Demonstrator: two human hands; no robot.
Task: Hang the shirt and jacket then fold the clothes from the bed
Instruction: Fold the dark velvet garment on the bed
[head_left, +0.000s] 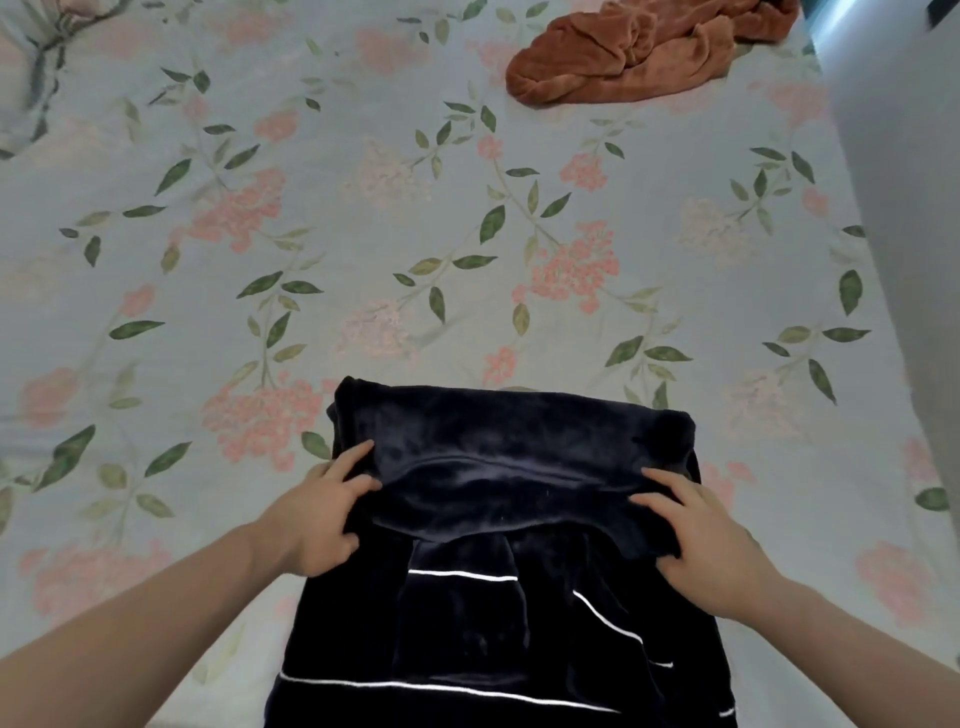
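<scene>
A dark navy velvet garment (498, 613) with thin white stripes lies on the bed at the near edge, its far part folded back over itself toward me. My left hand (322, 514) grips the left end of that folded flap, fingers over the top and thumb underneath. My right hand (701, 540) grips the flap's right end the same way. A crumpled rust-orange fleece garment (634, 52) lies at the far right of the bed, well away from both hands.
The bed (363, 234) is covered by a pale floral sheet. A pale grey-white wall or door surface (904, 182) runs along the bed's right side. A bunched pillow or sheet (31, 67) sits at the far left corner.
</scene>
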